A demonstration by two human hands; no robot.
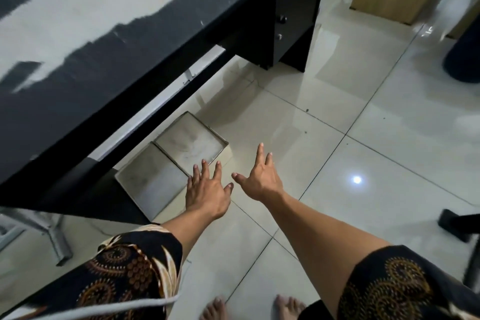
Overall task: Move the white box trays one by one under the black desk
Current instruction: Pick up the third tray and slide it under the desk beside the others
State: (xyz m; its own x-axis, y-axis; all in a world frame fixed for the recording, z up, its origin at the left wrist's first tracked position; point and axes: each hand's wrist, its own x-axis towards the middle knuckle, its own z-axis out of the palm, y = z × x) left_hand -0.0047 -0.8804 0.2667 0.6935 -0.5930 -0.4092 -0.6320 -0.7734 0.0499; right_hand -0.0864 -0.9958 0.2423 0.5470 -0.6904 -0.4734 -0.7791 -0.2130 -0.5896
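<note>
**Both hands empty, reaching toward two trays at the desk edge**

My left hand [206,193] is spread flat, fingers splayed, holding nothing; its fingertips overlap the near corner where the two trays meet, though I can't tell if it touches or just hovers above. My right hand [259,176] is also spread and empty, over bare floor tile [337,163] just right of the trays, touching nothing.

The far white tray [192,140] and the near white tray [149,176] sit on the floor side by side, edges touching or nearly so. Both are only partly beneath the black desk [130,47]; their open tops are in plain sight past the desk edge. I judge neither is fully under.

To do this step well: take one tray only, palms on its near wall, push low and straight along the tile so it slides under without skewing or knocking its neighbour. Watch the desk's black side panel just left of the near tray.

Trays look shallow, square, thin-walled, empty, with scuffed greyish insides. Probably light and slippery on glossy tile. Drawer unit [283,28] stands well apart at the desk's far end.
</note>
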